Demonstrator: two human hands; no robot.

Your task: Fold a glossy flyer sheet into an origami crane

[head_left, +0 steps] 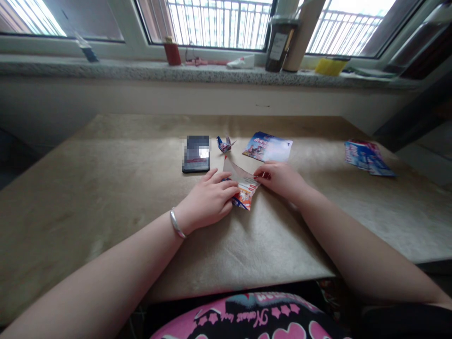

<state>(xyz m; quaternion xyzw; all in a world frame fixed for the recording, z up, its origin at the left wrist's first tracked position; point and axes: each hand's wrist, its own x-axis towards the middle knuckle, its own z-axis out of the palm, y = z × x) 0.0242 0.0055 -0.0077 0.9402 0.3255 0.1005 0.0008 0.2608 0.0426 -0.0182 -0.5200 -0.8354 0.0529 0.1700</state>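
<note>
left hand (212, 200) flat, fingers loosely spread on printed paper (246, 183) mid-frame, prob steadying it; right hand (282, 180) grip pinching right corner. folded bird (224, 145) just above, seemingly parked clear.

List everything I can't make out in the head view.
All in the head view:
Paper: partly hidden under the left grip.
Paper's small print: too small to read.
Phone: screen blurred by pixelation.
Cards: the lower ones are partly covered by those on top.
Shirt: cut off by the bottom edge.
</note>
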